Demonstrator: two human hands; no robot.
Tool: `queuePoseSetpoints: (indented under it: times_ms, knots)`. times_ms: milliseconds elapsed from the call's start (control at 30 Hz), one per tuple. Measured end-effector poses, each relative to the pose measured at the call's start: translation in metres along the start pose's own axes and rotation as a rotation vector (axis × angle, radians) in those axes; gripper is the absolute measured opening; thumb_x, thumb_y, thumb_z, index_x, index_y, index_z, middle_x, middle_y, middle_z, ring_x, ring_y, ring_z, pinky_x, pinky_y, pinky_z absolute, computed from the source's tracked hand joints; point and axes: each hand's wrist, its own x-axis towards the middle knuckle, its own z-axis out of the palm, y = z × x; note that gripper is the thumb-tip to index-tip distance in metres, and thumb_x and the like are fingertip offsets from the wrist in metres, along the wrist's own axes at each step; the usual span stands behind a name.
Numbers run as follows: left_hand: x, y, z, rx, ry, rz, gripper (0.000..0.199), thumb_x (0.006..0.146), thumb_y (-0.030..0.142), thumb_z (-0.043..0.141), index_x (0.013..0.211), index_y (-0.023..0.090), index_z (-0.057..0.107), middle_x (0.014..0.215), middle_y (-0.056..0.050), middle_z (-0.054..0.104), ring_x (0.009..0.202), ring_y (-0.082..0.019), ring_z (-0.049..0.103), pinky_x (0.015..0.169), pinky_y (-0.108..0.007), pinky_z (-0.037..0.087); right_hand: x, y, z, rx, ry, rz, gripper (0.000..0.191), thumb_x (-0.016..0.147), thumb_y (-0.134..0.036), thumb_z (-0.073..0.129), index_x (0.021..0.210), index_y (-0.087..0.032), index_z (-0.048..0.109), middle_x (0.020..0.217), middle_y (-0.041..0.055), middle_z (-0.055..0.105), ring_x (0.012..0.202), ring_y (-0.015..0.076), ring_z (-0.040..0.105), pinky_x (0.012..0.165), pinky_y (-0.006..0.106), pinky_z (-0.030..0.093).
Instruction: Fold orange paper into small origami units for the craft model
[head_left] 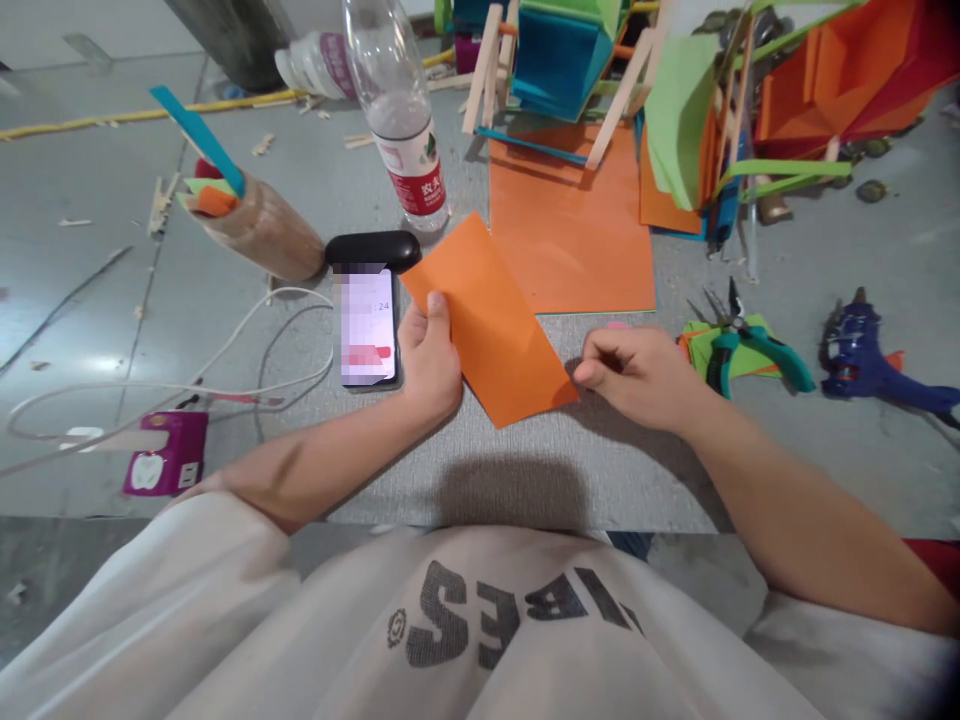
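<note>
A folded-looking rectangle of orange paper [495,330] is tilted above the table in front of me. My left hand [433,355] grips its left edge, with the thumb on top and the other fingers hidden beneath. Close to the paper's lower right corner, my right hand [637,375] has its fingers curled in and the thumb near the index finger. Nothing shows in that hand, and it appears just apart from the paper. A larger orange sheet [577,250] lies flat on the table behind.
Left are a lit phone [371,330], a black case [373,250], a water bottle [405,150], a wooden cup [262,225] of paper strips and a purple plug block [166,455] with cables. Right are pliers [772,350] and a blue glue gun [862,345]. Paper-and-stick models [566,60] stand behind.
</note>
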Motion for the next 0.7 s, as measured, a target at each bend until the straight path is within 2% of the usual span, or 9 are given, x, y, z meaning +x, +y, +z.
queuePoseSetpoints:
  times_ms: [100,167,300,467,567,700]
  knots:
    - [-0.013,0.005,0.001,0.075,-0.147,-0.084,0.062,0.103,0.087,0.086,0.115,0.027,0.079,0.106,-0.004,0.088,0.086,-0.018,0.082,0.076,-0.029,0.066,0.002,-0.005,0.007,0.279,0.088,0.115,0.073,0.088,-0.098,0.092,0.097,-0.027,0.077,0.082,0.0038,0.079,0.068,0.0206,0.070,0.060,0.037,0.055]
    - [-0.022,0.009,0.001,0.161,-0.244,-0.099,0.064,0.105,0.088,0.083,0.115,0.025,0.079,0.104,-0.004,0.087,0.084,-0.018,0.081,0.075,-0.029,0.066,0.002,-0.009,0.018,0.367,0.162,0.142,0.067,0.084,-0.088,0.102,0.102,-0.027,0.081,0.088,0.0054,0.082,0.074,0.0228,0.075,0.066,0.038,0.063]
    - [-0.033,0.015,0.001,0.234,-0.318,-0.033,0.063,0.111,0.085,0.077,0.120,0.023,0.079,0.112,-0.008,0.090,0.094,-0.021,0.086,0.083,-0.032,0.071,0.001,-0.013,0.038,0.317,0.288,0.142,0.055,0.094,-0.077,0.098,0.082,-0.028,0.077,0.075,0.0030,0.075,0.065,0.0202,0.065,0.062,0.038,0.059]
    - [-0.033,0.013,-0.001,0.226,-0.418,-0.050,0.057,0.108,0.076,0.088,0.128,0.023,0.078,0.125,-0.011,0.093,0.107,-0.025,0.091,0.091,-0.038,0.075,0.000,-0.007,0.041,0.302,0.411,0.169,0.056,0.092,-0.077,0.098,0.077,-0.028,0.075,0.070,0.0023,0.073,0.062,0.0189,0.060,0.056,0.036,0.049]
    - [-0.032,0.011,-0.001,0.198,-0.430,-0.089,0.057,0.107,0.075,0.090,0.129,0.023,0.078,0.124,-0.011,0.093,0.107,-0.027,0.092,0.091,-0.040,0.075,0.001,-0.005,0.039,0.334,0.382,0.172,0.054,0.088,-0.076,0.101,0.078,-0.029,0.076,0.071,0.0028,0.075,0.062,0.0196,0.061,0.055,0.037,0.049]
    - [-0.031,0.013,0.001,0.128,-0.395,-0.150,0.060,0.103,0.075,0.094,0.129,0.024,0.080,0.123,-0.011,0.093,0.104,-0.026,0.092,0.091,-0.040,0.075,0.001,-0.007,0.038,0.438,0.267,0.182,0.044,0.085,-0.067,0.106,0.093,-0.029,0.085,0.085,0.0045,0.085,0.069,0.0231,0.073,0.064,0.041,0.065]
